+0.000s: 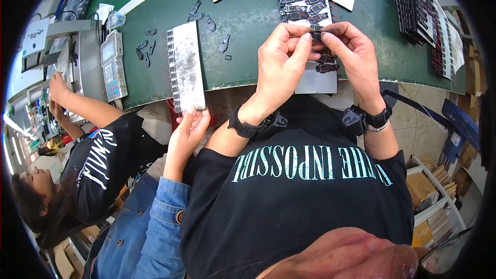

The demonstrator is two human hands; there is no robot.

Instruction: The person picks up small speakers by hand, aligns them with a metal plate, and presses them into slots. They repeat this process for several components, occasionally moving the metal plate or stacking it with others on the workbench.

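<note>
Between my two hands is a small black part [316, 35], shaped like a little speaker module. My left hand [283, 62] pinches it from the left with thumb and forefinger. From the right, the thumb and forefinger of my right hand [355, 54] close on the same part. Both hands are just above a pale board [316, 83] at the table's near edge. Rows of similar black parts [294, 9] lie on that board, partly hidden by my fingers. Thin dark red wires stick out along the board's right side.
To my left, a co-worker's hand [192, 126] holds a white board [187, 67] edged with black parts. Loose black parts [224, 43] lie on the green table [243, 23]. Stacked boards [411, 8] stand at the right. A grey keypad device [111, 64] sits far left, near another person.
</note>
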